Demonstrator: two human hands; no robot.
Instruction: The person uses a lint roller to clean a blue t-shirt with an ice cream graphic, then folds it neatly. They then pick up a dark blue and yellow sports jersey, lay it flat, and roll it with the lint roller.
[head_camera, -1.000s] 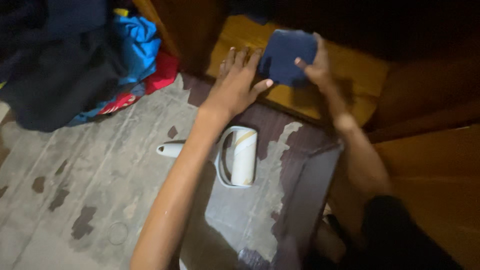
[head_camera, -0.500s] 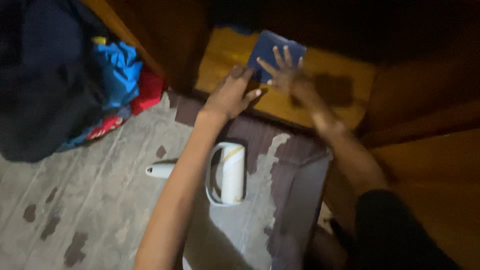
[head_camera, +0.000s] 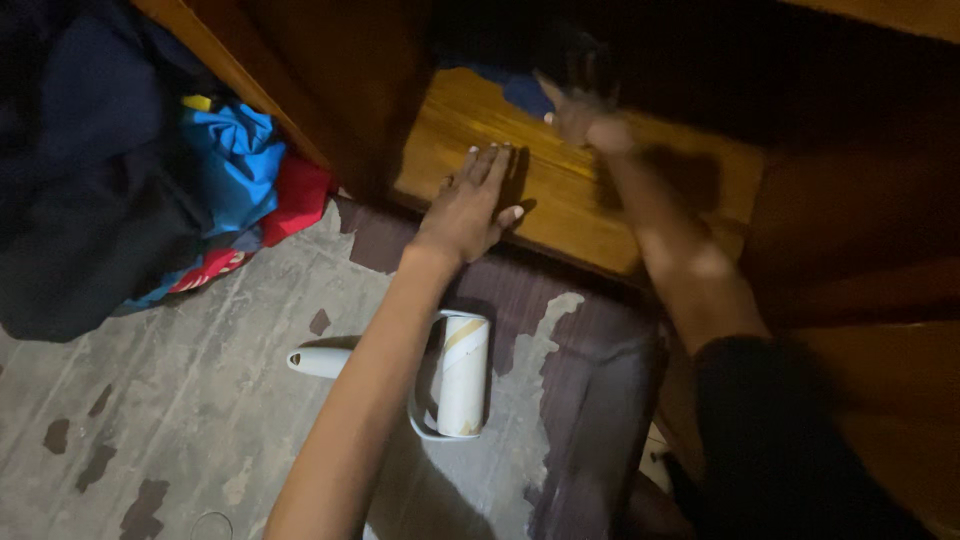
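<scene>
Since the earlier frame the folded dark blue cloth (head_camera: 522, 90) had been pushed deeper onto the wooden shelf (head_camera: 560, 200), toward the dark back of the cupboard, and the right hand (head_camera: 578, 108) had been carried in with it. The left hand (head_camera: 470, 205) had been drawn off the cloth and laid flat on the shelf's front edge, fingers apart, nothing held. The right hand was seen touching the cloth's near edge; it was blurred and in shadow, so whether its grip was closed on the cloth or merely pressed against it could not be told. A white lint roller (head_camera: 450, 372) lay on the worn floor (head_camera: 180, 400) below the left forearm, untouched. A heap of blue, red and dark clothes (head_camera: 200, 170) sat to the left. Judgement: the cloth would best be slid flat so the fold is kept, with the left hand kept as a brace.
</scene>
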